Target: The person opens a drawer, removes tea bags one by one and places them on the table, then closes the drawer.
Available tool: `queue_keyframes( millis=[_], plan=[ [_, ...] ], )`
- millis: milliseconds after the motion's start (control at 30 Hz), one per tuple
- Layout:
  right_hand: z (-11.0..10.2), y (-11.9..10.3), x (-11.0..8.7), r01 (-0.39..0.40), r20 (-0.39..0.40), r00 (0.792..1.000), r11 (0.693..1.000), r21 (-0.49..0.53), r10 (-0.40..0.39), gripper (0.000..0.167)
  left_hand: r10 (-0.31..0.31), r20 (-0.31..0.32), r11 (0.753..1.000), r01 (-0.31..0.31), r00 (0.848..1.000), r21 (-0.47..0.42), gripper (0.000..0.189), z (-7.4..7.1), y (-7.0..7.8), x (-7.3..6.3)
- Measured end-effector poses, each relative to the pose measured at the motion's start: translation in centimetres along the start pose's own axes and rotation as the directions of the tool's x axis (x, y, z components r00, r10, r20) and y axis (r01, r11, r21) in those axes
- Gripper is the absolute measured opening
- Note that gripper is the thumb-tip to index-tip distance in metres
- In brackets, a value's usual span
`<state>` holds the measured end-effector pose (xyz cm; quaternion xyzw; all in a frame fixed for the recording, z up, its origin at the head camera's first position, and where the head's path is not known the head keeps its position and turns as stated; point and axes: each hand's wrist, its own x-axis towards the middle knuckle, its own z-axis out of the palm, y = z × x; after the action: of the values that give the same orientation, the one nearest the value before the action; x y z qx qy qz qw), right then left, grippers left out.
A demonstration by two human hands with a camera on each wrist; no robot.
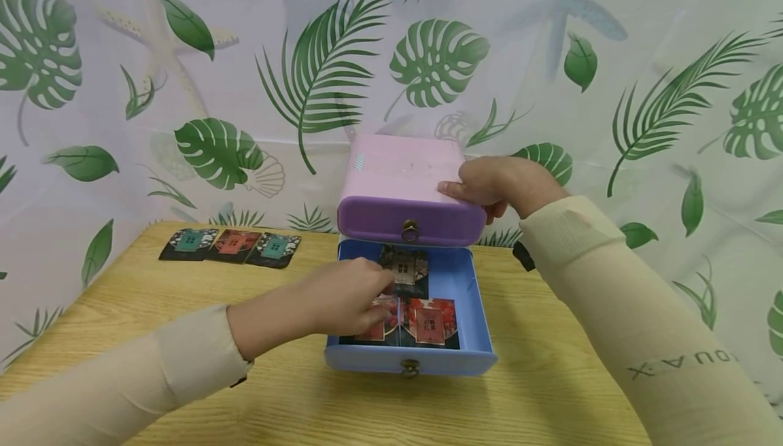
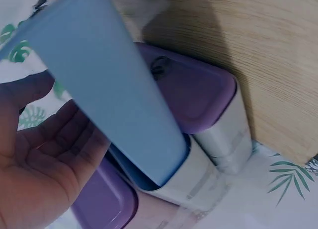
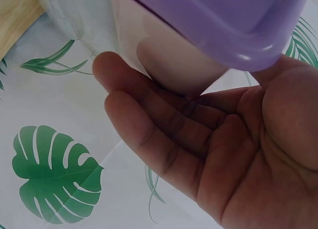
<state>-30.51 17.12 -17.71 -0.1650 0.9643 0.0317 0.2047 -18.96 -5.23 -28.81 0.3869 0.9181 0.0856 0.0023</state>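
Observation:
A small stacked drawer box (image 1: 406, 167) with a pink top and purple top drawer front stands on the table. My right hand (image 1: 508, 181) grips its upper right side, thumb on top and fingers along the side (image 3: 174, 124). Below, a blue drawer (image 1: 483, 317) is pulled out. Inside lie a dark packet (image 1: 404, 269) at the back and two red-patterned packets (image 1: 428, 323) at the front. My left hand (image 1: 349, 296) reaches over the drawer's left side, thumb and fingers apart above the front-left packet (image 1: 373, 334). In the left wrist view, the drawer wall (image 2: 109, 80) hides the fingertips.
Three patterned packets (image 1: 232, 245) lie in an overlapping row at the table's back left. A lower purple drawer (image 2: 198, 90) sits beneath the blue one. Behind the wooden table (image 1: 275, 391) hangs a leaf-printed cloth (image 1: 342, 92).

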Motion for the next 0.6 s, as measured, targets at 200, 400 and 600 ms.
queue_keyframes(
  millis=[200, 400, 600],
  plan=[
    [0.0, 0.0, 0.0, -0.006, 0.002, 1.000, 1.000, 0.017, 0.006, 0.055, -0.041, 0.128, 0.996, 0.029, 0.991, 0.089, 0.031, 0.9, -1.0, 1.1],
    [0.0, 0.1, 0.1, 0.012, 0.002, 1.000, 1.000, 0.002, -0.012, 0.056, -0.090, 0.177, 0.987, 0.064, 0.980, 0.144, 0.061, 1.3, -1.3, 1.7],
    [0.0, 0.0, 0.1, 0.004, 0.001, 1.000, 1.000, 0.005, -0.004, 0.057, -0.050, 0.152, 0.996, 0.039, 0.987, 0.078, 0.049, 1.4, -1.3, 1.9]
  ],
)
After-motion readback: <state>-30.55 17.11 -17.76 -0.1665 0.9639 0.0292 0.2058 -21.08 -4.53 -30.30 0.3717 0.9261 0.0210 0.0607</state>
